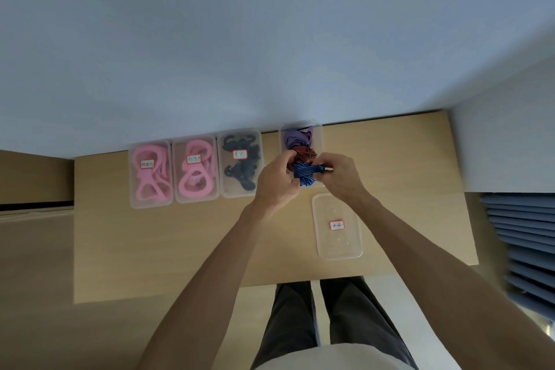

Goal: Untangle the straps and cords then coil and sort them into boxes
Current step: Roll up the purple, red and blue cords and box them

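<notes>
Both hands (277, 182) grip blue cord (306, 173); lid label (337, 225) unreadable.

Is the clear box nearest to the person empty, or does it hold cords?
Empty. The nearest clear box shows only its red-edged label and the table through its bottom.

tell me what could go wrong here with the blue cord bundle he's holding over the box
The blue cord bundle is gripped by both the left hand and right hand; letting go could uncoil it. The clear box already holds orange cord and purple strap, so they might re-tangle. Its lid lies near the right forearm and may get knocked.
</notes>
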Motion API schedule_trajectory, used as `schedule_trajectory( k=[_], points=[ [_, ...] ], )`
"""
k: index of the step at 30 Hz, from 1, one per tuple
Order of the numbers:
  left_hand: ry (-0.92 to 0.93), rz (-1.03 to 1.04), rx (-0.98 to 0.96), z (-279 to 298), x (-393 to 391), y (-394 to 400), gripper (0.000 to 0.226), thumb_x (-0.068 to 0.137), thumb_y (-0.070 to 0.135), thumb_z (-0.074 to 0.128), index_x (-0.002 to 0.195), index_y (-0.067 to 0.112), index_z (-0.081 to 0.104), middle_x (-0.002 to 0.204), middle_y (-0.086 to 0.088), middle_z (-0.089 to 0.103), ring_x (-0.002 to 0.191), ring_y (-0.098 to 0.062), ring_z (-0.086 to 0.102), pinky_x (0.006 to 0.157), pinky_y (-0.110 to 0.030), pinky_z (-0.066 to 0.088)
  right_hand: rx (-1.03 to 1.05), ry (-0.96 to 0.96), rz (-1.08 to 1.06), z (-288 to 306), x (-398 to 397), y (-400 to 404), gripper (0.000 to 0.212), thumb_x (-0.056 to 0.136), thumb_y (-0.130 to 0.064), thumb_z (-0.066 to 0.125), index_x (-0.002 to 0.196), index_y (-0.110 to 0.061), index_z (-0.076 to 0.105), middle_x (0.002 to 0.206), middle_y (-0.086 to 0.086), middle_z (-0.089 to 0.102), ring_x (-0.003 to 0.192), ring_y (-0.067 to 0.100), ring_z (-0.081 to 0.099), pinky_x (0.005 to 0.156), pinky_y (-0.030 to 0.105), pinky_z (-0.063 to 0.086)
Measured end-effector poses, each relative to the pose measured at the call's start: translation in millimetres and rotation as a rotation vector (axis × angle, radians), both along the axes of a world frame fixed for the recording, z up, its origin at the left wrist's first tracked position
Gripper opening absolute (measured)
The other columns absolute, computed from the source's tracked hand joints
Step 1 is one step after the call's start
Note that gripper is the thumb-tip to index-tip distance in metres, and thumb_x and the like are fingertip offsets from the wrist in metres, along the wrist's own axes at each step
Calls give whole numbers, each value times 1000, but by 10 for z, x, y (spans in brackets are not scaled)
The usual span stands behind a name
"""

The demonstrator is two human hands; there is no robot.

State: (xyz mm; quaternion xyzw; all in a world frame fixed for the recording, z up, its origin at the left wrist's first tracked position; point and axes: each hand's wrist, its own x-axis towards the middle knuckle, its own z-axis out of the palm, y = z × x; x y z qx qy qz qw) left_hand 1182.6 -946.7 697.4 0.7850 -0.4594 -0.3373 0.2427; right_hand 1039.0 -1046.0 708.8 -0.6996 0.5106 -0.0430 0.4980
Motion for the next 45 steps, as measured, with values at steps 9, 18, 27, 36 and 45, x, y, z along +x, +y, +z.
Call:
schedule_trajectory(
  k=[9, 18, 27, 36, 45],
  points=[
    [-109, -27, -67, 16, -107, 24, 39, 81, 16, 75, 118, 8, 64, 108, -10, 65, 97, -24, 62, 86, -39, 53, -253, 177, 281, -35, 120, 96, 33, 78, 8, 60, 105, -6, 72, 99, 11, 69, 93, 33, 58, 78, 44, 49],
    [-198, -25, -36, -94, -195, 19, 26, 76, 11, 74, 100, 10, 64, 91, -6, 66, 82, -25, 61, 70, -36, 49, -380, 240, 344, -144, 115, 182, 16, 90, -12, 61, 93, -9, 77, 92, 8, 67, 88, 29, 52, 66, 39, 44],
    [-232, -11, -43, -155, -181, -63, 27, 81, 8, 71, 108, 6, 71, 105, -10, 67, 96, -29, 60, 83, -37, 50, -450, 447, 388, -155, 196, 52, 21, 95, -16, 53, 94, -20, 74, 96, 1, 65, 96, 25, 48, 73, 33, 23],
    [-379, -55, 192, -100, -92, -248, 12, 90, 18, 66, 100, 14, 71, 100, -8, 60, 95, -23, 55, 70, -28, 40, -395, 470, 426, -216, 231, 44, 39, 88, -51, 56, 85, -15, 71, 89, -2, 67, 105, 24, 48, 86, 37, 32],
    [-492, -74, 279, -148, -56, -331, 7, 89, 23, 65, 88, 21, 72, 94, -2, 63, 100, -26, 55, 82, -37, 36, -303, 534, 419, -286, 368, -77, 38, 84, -58, 65, 87, -22, 77, 110, 1, 71, 145, 19, 29, 118, 48, 8]
  ],
)
